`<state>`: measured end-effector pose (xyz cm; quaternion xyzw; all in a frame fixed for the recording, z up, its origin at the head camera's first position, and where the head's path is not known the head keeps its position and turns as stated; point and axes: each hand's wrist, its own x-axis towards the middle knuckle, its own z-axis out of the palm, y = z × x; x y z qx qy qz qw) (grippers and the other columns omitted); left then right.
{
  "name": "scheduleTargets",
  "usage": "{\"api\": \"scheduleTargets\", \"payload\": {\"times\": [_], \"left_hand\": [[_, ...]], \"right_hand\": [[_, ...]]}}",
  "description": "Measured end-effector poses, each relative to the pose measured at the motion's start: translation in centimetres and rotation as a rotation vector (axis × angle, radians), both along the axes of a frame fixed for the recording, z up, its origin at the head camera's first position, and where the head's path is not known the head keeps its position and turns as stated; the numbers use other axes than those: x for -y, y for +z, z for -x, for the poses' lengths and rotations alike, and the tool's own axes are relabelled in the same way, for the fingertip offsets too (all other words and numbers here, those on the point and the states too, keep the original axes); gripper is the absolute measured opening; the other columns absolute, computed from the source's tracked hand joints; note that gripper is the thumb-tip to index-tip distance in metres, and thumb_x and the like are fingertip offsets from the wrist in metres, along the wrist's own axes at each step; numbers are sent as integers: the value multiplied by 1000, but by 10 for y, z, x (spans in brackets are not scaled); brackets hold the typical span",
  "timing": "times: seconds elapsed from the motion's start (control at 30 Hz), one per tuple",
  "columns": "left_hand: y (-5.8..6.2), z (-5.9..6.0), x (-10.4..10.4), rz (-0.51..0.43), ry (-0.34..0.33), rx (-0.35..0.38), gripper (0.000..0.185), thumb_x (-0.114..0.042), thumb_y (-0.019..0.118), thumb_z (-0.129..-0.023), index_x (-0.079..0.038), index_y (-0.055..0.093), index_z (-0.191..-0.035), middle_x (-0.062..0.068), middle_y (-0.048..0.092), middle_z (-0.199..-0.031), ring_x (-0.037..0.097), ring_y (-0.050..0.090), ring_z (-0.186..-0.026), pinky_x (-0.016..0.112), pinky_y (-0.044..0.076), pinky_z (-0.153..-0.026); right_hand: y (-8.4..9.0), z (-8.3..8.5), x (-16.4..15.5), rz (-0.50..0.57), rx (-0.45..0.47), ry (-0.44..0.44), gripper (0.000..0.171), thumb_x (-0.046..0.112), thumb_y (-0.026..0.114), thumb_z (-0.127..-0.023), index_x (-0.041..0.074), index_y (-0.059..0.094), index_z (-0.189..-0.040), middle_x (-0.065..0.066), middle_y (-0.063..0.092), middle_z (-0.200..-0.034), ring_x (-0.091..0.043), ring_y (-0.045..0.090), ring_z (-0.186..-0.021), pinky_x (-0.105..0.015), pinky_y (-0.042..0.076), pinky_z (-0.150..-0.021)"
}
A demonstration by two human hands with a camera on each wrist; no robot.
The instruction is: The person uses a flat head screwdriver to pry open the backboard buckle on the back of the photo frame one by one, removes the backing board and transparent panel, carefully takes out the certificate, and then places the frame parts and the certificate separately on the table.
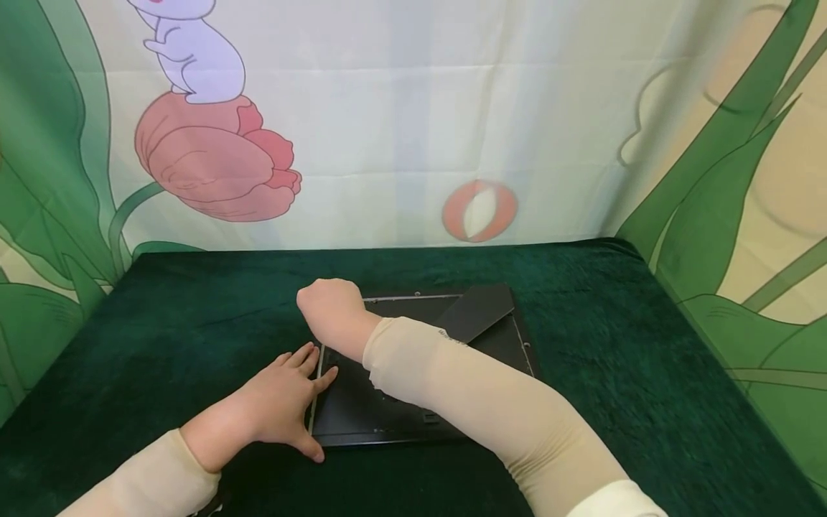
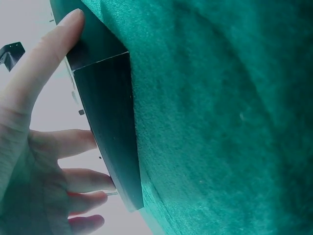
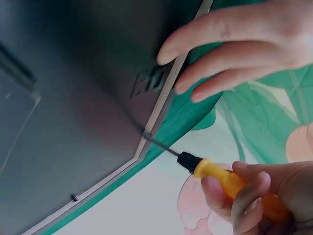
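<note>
Gripped in the right hand (image 1: 332, 309), the yellow screwdriver (image 3: 199, 166) slants lengthwise to the rim (image 3: 159, 108) of the black frame (image 1: 365, 409) just beyond the spread left hand (image 1: 284, 398), from which the frame extends rightward.

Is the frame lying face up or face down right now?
The frame is face down: its stand shows on top in the head view.

A yellow-handled screwdriver (image 3: 211, 171) slants at a black frame (image 1: 362, 406) lying flat.
</note>
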<state>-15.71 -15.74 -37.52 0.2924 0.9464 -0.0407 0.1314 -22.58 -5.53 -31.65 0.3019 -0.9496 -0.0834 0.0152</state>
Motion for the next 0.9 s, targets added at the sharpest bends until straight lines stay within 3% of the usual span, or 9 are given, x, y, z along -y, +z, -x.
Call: {"api": "scheduleTargets", "payload": {"times": [0.1,0.27,0.57,0.73,0.9], "left_hand": [[0,0,1,-14,-8,4,107,-76,57,-42,-14,40,-128,20,26,-132,36,12,-123,49,17,-95],[2,-1,1,-12,3,-1,106,-76,57,-41,-15,41,-127,21,27,-132,38,14,-122,50,18,-94],[1,-4,2,16,59,33,107,-75,59,-40,-18,38,-129,20,25,-133,39,14,-122,53,18,-93],[-4,-4,3,15,71,19,108,-76,58,-39,-20,37,-129,19,25,-134,39,14,-122,54,18,-92],[-10,-6,4,0,75,7,109,-78,55,-39,-21,36,-130,18,24,-134,39,15,-122,54,19,-92]], "right_hand": [[0,-2,4,-9,-5,22,16,25,59,-79,20,65,-93,5,61,-73,-9,53,-56,-26,48,-54],[3,5,-4,83,2,31,14,22,55,-82,17,64,-92,5,60,-74,-7,53,-56,-22,47,-51],[0,21,-46,322,231,-16,21,31,56,-81,15,64,-93,5,59,-80,-3,51,-55,-17,42,-50],[-1,23,-74,354,342,-66,25,29,61,-77,15,61,-97,2,55,-87,-4,53,-51,-18,43,-53],[-5,19,-105,344,339,-60,26,27,60,-78,14,59,-101,1,56,-89,-6,54,-50,-19,43,-54]]}}
